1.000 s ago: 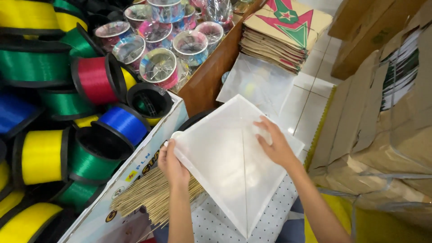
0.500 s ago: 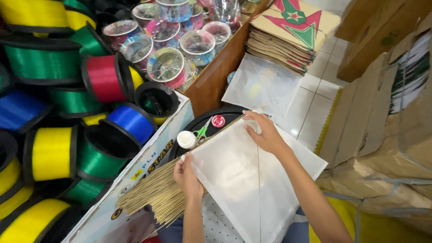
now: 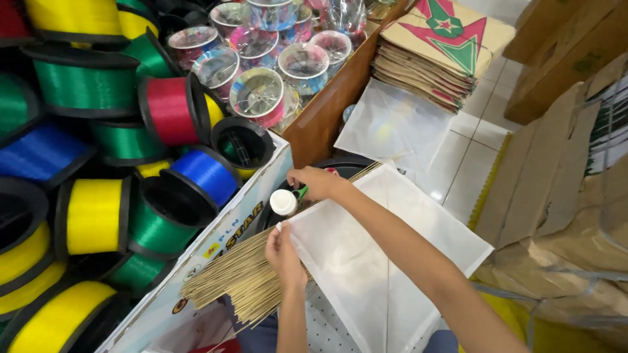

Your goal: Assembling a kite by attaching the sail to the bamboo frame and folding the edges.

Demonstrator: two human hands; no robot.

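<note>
Where hands (image 3: 286,252) meet: kite (image 3: 386,261) corner (boxed in)

Spools, left: big reels of line (image 3: 85,78) piled all down my left side — green, yellow, blue (image 3: 206,175) and one red (image 3: 171,110), each with black rims.
Clear reels, far: see-through spools (image 3: 261,91) with pink and blue tints, packed in a wooden tray (image 3: 320,121).
Printed stack, far right: folded brown paper kites (image 3: 438,49) with a red and green star pattern, stacked on the tiled floor (image 3: 468,163).
Plastic sheet: a clear bag (image 3: 392,124) lies flat just near of that stack.
Cardboard, right: brown boxes (image 3: 556,176) — some flattened, leaning together.
</note>
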